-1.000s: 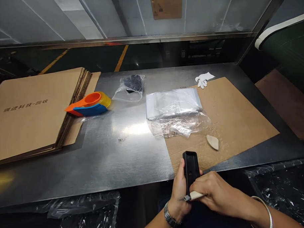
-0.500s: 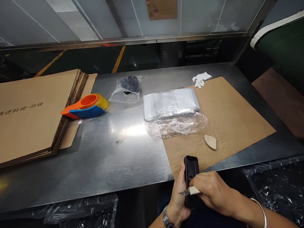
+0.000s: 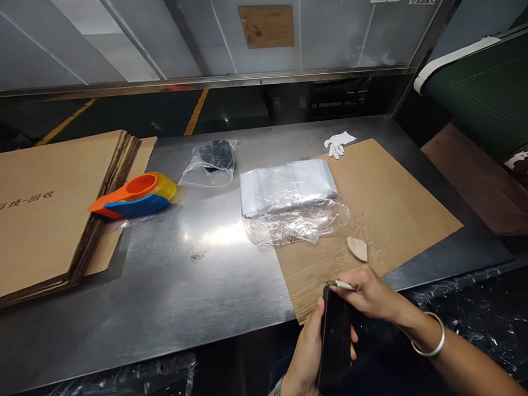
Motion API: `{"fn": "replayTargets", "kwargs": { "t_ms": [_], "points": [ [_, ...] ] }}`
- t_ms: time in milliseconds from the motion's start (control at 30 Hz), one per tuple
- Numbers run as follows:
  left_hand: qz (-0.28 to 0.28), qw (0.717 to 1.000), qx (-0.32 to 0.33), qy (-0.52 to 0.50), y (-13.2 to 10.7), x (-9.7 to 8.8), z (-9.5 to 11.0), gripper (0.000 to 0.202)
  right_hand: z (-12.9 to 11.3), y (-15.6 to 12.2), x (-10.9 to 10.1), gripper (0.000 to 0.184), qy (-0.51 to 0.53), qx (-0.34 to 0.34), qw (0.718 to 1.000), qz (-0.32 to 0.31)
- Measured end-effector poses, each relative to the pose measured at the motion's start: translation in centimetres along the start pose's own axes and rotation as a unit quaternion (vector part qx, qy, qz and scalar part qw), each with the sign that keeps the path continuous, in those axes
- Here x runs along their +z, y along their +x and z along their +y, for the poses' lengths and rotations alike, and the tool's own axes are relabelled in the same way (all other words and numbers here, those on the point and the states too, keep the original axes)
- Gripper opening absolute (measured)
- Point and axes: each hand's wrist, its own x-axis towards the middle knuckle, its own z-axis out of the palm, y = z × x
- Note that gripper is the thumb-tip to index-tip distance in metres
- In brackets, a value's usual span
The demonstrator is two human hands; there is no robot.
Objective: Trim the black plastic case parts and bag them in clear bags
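My left hand [image 3: 310, 349] is wrapped round a black rectangular plastic part [image 3: 336, 334], low at the table's front edge. The part's long flat face shows, and its exact kind I cannot make out. In my right hand [image 3: 365, 290] is a small craft knife with a pale handle [image 3: 345, 285]. Its blade points left at the part's upper end; whether it touches the edge I cannot tell. A wedge-shaped beige piece [image 3: 357, 249] lies on the cardboard sheet [image 3: 403, 210] just beyond my right hand.
Clear plastic bags [image 3: 289, 185] are stacked mid-table. Behind them lie a bag with black parts [image 3: 217, 159] and a white glove [image 3: 340, 143]. At left, an orange and blue tape dispenser [image 3: 136, 196] rests by stacked cardboard [image 3: 40, 229]. Black plastic-lined bins [image 3: 480, 323] flank me below the table.
The black part has been turned, so its hollow side no longer shows. My right hand has moved the knife up to the part's far end. The view has shifted right.
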Motion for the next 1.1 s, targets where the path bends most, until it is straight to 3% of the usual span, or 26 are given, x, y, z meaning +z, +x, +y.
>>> {"fn": "replayTargets", "kwargs": {
  "t_ms": [67,167,233,267,367,500,633,733,800,867,1100],
  "points": [
    [0.002,1.000,0.010,-0.020,0.1,0.0,0.1,0.069,0.2,-0.1,0.1,0.034,0.005,0.027,0.999,0.040],
    [0.037,0.998,0.016,-0.047,0.2,0.0,0.3,0.064,0.1,-0.8,0.6,0.016,0.016,0.067,0.997,0.042],
    [0.073,0.995,0.044,-0.058,0.2,0.2,0.4,0.058,-0.1,-1.3,1.2,0.037,0.035,0.091,0.995,0.007],
    [0.084,0.993,0.067,-0.057,0.2,0.3,0.4,0.055,-0.1,-1.5,1.4,0.039,0.048,0.105,0.993,0.002],
    [0.096,0.987,0.127,-0.027,0.1,0.6,0.2,0.051,0.0,-1.6,2.1,0.014,0.088,0.131,0.986,0.052],
    [0.089,0.986,0.137,-0.019,0.2,0.6,0.0,0.051,0.7,-1.0,2.5,0.022,0.187,0.149,0.967,0.084],
    [0.072,0.986,0.150,-0.024,0.6,0.1,-0.4,0.055,0.6,-0.9,3.2,0.033,0.321,0.176,0.928,0.072],
    [0.091,0.984,0.143,-0.063,0.8,-0.2,-0.7,0.056,0.2,-1.4,4.0,0.046,0.441,0.195,0.874,0.068],
    [0.105,0.981,0.129,-0.099,0.9,-0.4,-0.9,0.056,-0.1,-1.8,4.5,0.054,0.469,0.198,0.857,0.075],
    [0.100,0.978,0.124,-0.131,1.0,-0.5,-0.9,0.056,-0.3,-2.3,4.8,0.057,0.469,0.196,0.858,0.078],
    [0.034,0.977,0.132,-0.165,1.2,-0.2,-0.3,0.052,-0.6,-4.2,5.6,0.073,0.379,0.192,0.900,0.091]
  ]
}}
